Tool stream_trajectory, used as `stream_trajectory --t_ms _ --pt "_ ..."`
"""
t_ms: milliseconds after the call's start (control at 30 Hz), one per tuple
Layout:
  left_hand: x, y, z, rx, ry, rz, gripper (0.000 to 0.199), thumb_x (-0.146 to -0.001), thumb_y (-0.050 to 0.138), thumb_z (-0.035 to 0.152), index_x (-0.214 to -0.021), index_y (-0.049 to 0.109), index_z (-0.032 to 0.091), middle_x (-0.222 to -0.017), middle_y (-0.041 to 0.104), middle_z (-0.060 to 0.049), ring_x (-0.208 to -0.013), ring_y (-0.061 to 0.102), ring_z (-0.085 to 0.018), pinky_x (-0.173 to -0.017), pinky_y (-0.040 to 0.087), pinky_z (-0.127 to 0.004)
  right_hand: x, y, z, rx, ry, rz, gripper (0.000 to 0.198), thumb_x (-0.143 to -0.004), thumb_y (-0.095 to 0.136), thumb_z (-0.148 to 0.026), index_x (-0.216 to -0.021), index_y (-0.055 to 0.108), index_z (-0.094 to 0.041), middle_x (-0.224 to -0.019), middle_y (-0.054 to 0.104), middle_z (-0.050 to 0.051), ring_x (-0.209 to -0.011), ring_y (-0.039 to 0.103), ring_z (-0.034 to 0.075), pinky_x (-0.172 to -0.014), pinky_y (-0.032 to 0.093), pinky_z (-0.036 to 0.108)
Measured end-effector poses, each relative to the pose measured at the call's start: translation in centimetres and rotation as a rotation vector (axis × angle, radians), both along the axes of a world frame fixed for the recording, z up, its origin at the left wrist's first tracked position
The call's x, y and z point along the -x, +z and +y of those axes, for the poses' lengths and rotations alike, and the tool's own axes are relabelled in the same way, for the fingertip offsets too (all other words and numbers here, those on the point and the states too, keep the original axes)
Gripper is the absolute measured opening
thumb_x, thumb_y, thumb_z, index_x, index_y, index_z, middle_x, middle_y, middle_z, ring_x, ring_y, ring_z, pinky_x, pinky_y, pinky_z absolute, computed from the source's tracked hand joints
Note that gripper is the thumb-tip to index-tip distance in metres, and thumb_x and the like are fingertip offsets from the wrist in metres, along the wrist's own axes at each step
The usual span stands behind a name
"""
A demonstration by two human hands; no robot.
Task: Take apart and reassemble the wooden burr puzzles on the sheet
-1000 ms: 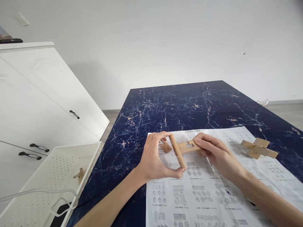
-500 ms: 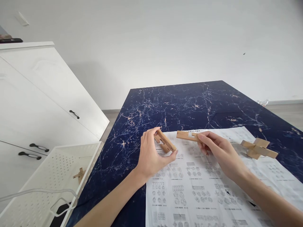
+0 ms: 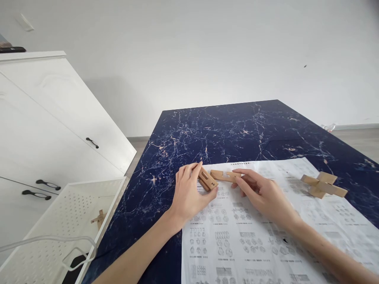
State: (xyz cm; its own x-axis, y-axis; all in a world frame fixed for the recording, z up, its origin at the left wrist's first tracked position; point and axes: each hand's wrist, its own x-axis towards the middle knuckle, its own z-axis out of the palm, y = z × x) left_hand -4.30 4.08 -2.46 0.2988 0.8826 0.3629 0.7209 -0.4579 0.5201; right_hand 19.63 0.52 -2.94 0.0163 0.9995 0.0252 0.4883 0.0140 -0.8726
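My left hand (image 3: 191, 191) is closed around wooden puzzle pieces (image 3: 208, 179), gripped between thumb and fingers; the top face shows a slot and the number 2. Between the thumb and fingers of my right hand (image 3: 260, 189) is a notched wooden puzzle piece (image 3: 233, 177), its far end pointing left, close beside the pieces in my left hand. Whether they touch I cannot tell. Both hands are above a printed instruction sheet (image 3: 219, 244) with rows of small diagrams.
An assembled wooden cross puzzle (image 3: 324, 184) sits on the sheet at the right. The sheet covers part of a dark blue marbled table (image 3: 213, 134). At the left, a white perforated basket (image 3: 71, 201) holds another wooden piece (image 3: 100, 217) and a white cable (image 3: 53, 238), near a white cabinet (image 3: 44, 126).
My right hand has moved left, bringing its notched piece closer to my left hand. The pieces in my left hand have turned, so a slotted face with a number now shows.
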Motion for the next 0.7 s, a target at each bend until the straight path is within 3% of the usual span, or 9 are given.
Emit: stream_trajectory --t_ms 200,333,700 --pt "0.2 -0.3 0.1 0.027 0.013 0.0 0.071 -0.089 0.082 0.041 -0.152 0.053 0.027 -0.15 0.059 -0.013 -0.142 0.054 -0.038 -0.12 0.043 -0.064 0.3 0.3 -0.1 -0.083 0.081 -0.071 0.043 -0.107 0.057 -0.057 -0.134 0.071 -0.027 -0.08 0.074 0.005 -0.06 0.059 0.022 -0.058 0.046 0.038" --pt "0.2 -0.4 0.1 0.043 0.024 0.016 0.07 -0.09 0.081 0.043 -0.152 0.052 0.027 -0.15 0.059 -0.014 -0.143 0.054 -0.039 -0.12 0.043 -0.064 0.4 0.5 -0.2 -0.118 0.139 -0.13 0.042 -0.107 0.057 -0.053 -0.136 0.071 -0.027 -0.096 0.077 0.008 -0.064 0.062 0.023 -0.061 0.05 0.04" --pt "-0.1 0.2 -0.2 0.069 0.039 0.035 0.07 -0.09 0.083 0.037 -0.148 0.044 0.03 -0.152 0.055 -0.013 -0.144 0.052 -0.037 -0.121 0.041 -0.061 0.2 -0.6 -0.3 -0.241 0.228 -0.279 0.042 -0.112 0.047 -0.041 -0.146 0.063 -0.023 -0.107 0.074 0.009 -0.075 0.07 0.023 -0.068 0.06 0.04"
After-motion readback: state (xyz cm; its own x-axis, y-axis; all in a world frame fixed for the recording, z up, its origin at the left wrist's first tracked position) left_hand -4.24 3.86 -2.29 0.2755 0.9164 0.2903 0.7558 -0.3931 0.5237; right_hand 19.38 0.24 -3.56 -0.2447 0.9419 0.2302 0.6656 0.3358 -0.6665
